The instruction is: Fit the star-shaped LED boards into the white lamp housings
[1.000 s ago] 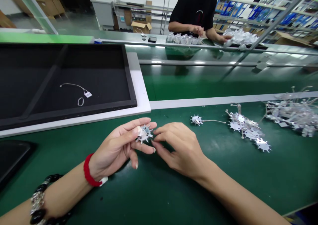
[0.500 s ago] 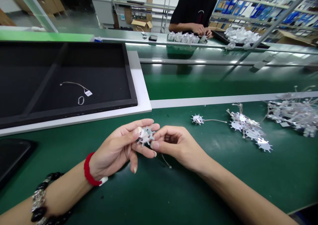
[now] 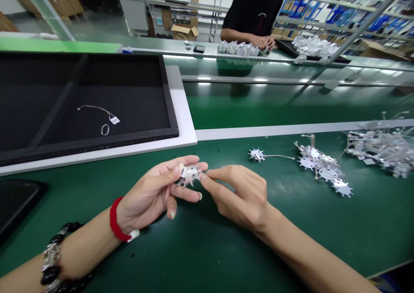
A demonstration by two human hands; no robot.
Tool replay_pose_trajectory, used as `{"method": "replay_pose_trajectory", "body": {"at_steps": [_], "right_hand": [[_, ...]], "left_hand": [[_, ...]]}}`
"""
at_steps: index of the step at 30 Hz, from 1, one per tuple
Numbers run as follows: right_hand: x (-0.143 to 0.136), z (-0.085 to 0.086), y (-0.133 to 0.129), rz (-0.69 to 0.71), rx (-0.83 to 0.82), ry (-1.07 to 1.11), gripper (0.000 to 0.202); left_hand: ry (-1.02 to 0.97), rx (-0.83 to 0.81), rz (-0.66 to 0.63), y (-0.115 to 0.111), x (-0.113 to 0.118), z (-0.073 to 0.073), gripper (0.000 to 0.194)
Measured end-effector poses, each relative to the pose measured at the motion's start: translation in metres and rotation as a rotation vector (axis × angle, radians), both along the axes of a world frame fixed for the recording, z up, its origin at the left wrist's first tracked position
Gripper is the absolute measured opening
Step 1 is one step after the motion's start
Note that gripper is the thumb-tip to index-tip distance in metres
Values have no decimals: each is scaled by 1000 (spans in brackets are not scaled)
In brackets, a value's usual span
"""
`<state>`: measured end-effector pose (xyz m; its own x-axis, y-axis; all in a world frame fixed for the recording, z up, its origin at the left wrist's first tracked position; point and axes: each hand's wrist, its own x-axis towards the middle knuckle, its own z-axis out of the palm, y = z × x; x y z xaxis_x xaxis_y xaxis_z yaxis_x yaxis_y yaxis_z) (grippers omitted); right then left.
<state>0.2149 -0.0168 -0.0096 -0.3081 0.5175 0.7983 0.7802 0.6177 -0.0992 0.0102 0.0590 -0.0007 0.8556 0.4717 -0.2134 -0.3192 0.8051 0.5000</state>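
Between its thumb and fingers my left hand [image 3: 158, 183] holds a small round silvery plate with teeth [image 3: 190, 175], tilted toward me. My right hand [image 3: 241, 194] is closed in a pinch at the plate's right edge; its fingertips hide what is between them. Another toothed plate [image 3: 257, 155], with a thin wire trailing right, lies on the green table beyond my right hand. Farther right is a small heap of toothed plates with wires [image 3: 320, 163].
A larger pile of wired pieces [image 3: 384, 151] lies far right. At left, a black tray [image 3: 139, 99] holds a tagged wire [image 3: 97, 108] and a small loop [image 3: 105, 130]. A dark flat object [image 3: 19, 202] lies at the left edge. Across the bench, a person [image 3: 249, 17] handles small white parts [image 3: 239, 48].
My right hand has turned, its back now upward, and its fingertips have closed at the plate's edge. The wire end that hung below it is out of sight. The plate has tilted.
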Motion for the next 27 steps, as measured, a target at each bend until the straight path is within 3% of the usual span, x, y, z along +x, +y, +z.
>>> {"method": "replay_pose_trajectory", "body": {"at_steps": [5, 7, 10, 14, 18, 24, 27], "right_hand": [[0, 0, 4, 37, 18, -17, 28], [-2, -2, 5, 55, -172, 165, 20], [-3, -2, 7, 179, -626, 531, 12], [1, 5, 11, 353, -1074, 787, 31], [4, 7, 14, 497, -1421, 933, 48], [3, -4, 13, 620, -1783, 1307, 44], [3, -8, 11, 682, -1956, 1353, 45]], "left_hand": [[111, 70, 76, -2, 2, 0, 29], [181, 142, 125, -3, 3, 1, 31], [264, 256, 174, -6, 6, 2, 32], [282, 333, 170, -9, 6, 3, 31], [233, 352, 75, -10, 6, 4, 30], [191, 307, 57, -10, 6, 2, 22], [127, 292, -6, -9, 4, 0, 18]]}}
